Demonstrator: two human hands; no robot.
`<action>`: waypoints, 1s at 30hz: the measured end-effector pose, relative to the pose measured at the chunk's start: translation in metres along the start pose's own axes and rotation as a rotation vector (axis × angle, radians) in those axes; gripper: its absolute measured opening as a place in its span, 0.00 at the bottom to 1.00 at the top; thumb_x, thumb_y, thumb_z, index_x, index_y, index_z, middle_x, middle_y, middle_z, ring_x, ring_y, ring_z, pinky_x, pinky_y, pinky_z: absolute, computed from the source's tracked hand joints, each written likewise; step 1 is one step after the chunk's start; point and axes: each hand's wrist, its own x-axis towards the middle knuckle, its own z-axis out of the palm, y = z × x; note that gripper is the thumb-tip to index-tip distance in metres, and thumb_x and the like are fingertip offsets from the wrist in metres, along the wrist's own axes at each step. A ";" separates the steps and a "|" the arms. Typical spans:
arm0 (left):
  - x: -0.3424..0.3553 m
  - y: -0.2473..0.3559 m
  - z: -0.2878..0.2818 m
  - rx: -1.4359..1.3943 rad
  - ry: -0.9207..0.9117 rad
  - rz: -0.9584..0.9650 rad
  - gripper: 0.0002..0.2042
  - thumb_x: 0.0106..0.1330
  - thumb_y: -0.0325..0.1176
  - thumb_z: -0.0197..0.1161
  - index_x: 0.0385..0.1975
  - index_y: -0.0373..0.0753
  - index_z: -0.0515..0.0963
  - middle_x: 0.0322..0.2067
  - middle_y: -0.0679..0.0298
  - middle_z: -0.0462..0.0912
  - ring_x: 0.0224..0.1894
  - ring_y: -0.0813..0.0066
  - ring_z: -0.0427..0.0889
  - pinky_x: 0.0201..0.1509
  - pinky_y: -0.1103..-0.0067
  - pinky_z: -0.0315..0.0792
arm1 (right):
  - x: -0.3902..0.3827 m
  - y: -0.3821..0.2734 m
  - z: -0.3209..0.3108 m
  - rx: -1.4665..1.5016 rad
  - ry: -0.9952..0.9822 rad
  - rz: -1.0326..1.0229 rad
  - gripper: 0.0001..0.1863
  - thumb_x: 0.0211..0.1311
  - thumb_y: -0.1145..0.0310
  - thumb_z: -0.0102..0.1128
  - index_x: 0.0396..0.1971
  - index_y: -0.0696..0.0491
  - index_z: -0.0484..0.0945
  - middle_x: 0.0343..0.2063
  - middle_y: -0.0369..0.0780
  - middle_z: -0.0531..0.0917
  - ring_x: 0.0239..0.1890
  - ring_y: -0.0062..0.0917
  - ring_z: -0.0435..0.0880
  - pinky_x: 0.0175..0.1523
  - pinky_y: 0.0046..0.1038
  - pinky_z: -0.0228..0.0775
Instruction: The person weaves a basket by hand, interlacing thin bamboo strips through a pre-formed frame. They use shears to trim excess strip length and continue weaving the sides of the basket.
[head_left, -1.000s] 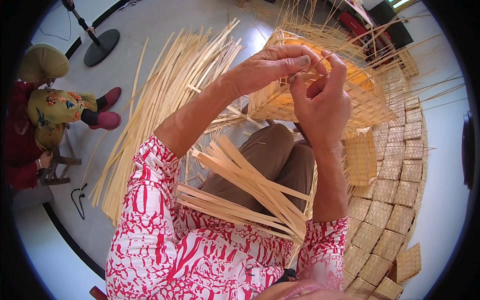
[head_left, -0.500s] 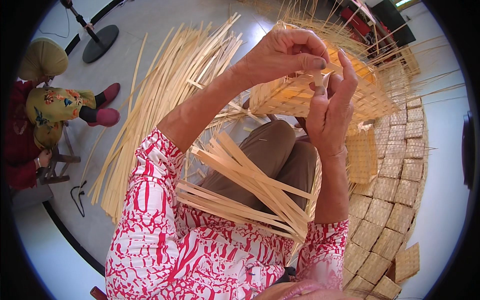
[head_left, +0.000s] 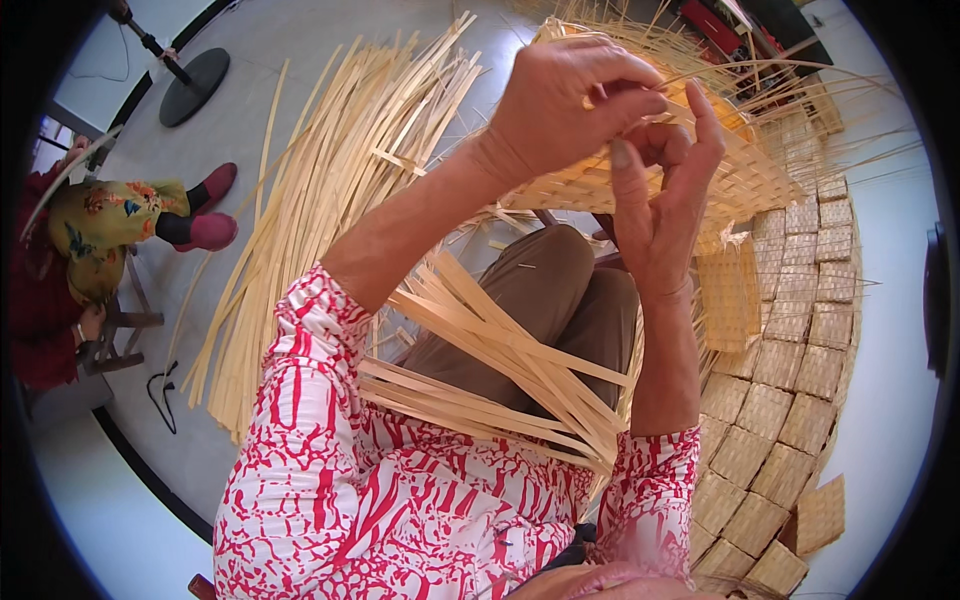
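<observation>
My left hand (head_left: 565, 105) is raised over a woven bamboo basket (head_left: 745, 180), fingers closed on a thin bamboo strip at its rim. Just below and right, my right hand (head_left: 655, 210) is at the basket with index finger raised, thumb and other fingers bent inward; what they grip is hidden. The hands nearly touch. Loose flat bamboo strips (head_left: 510, 350) lie across my lap below them.
A long heap of strips (head_left: 300, 230) lies on the floor at left, near a black stand (head_left: 195, 90). A seated person's legs (head_left: 130, 215) show far left. Stacked small woven pieces (head_left: 785, 430) line the right, beside a square woven piece (head_left: 725, 295).
My left hand has moved up, then turned inward and down over the fingers of my right hand. My right hand has risen slightly and shifted right. The seated person now holds a long pale strip.
</observation>
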 end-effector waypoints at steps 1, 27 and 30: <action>0.000 0.001 -0.004 -0.132 -0.064 -0.154 0.11 0.63 0.30 0.69 0.44 0.36 0.83 0.33 0.67 0.86 0.31 0.85 0.82 0.35 0.85 0.78 | -0.001 0.002 -0.002 -0.013 -0.015 -0.011 0.35 0.66 0.72 0.57 0.69 0.60 0.50 0.31 0.43 0.79 0.32 0.27 0.79 0.42 0.28 0.73; -0.014 -0.062 -0.069 0.089 -0.571 -0.347 0.12 0.67 0.31 0.63 0.46 0.33 0.79 0.36 0.63 0.84 0.39 0.78 0.80 0.45 0.77 0.76 | -0.220 -0.012 -0.166 -0.285 -0.453 0.606 0.12 0.69 0.73 0.55 0.49 0.58 0.78 0.42 0.44 0.82 0.46 0.29 0.81 0.53 0.28 0.70; -0.056 0.008 -0.059 0.178 -0.944 -0.409 0.11 0.66 0.33 0.65 0.41 0.33 0.81 0.32 0.67 0.83 0.37 0.81 0.79 0.42 0.80 0.74 | -0.227 -0.010 -0.164 -0.180 -0.431 0.700 0.14 0.68 0.70 0.58 0.51 0.56 0.78 0.43 0.44 0.82 0.48 0.30 0.80 0.55 0.28 0.68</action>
